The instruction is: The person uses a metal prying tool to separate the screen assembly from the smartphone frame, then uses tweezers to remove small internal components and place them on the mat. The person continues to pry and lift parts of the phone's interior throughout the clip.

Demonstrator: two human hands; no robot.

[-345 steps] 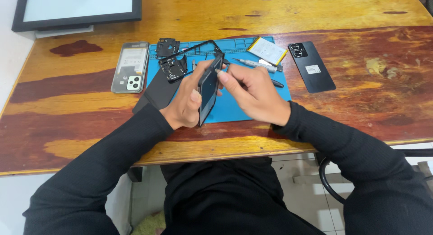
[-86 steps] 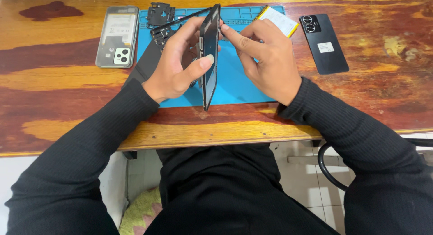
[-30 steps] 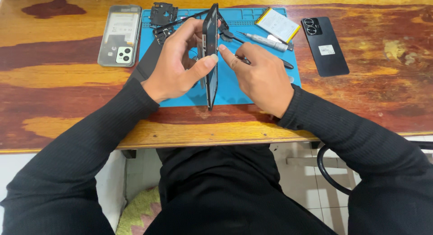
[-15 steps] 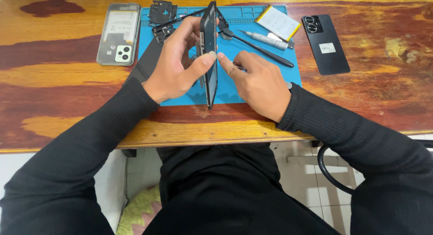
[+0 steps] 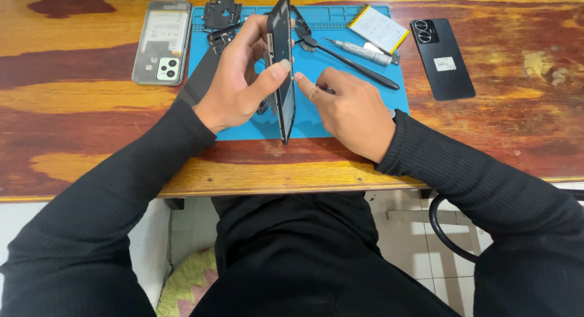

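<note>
Left hand [image 5: 240,89] clamped on the dark slim phone frame [image 5: 281,68], held on edge over the blue rubber work mat [image 5: 316,119]. Right hand [image 5: 350,110] at 3 o'clock of it, fingers curled, index fingertip at the frame's face, holding nothing. Black back cover [image 5: 442,58] lies at 2 o'clock, well apart.

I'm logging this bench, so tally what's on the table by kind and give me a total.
Blue mats: 1
Phone frames, held on edge by the left hand with the right hand beside: 1
Back covers: 2, one clear-grey, one black
Batteries: 1
Long tools: 2, screwdriver, black stick
Small black parts: 2
Total: 9
</note>
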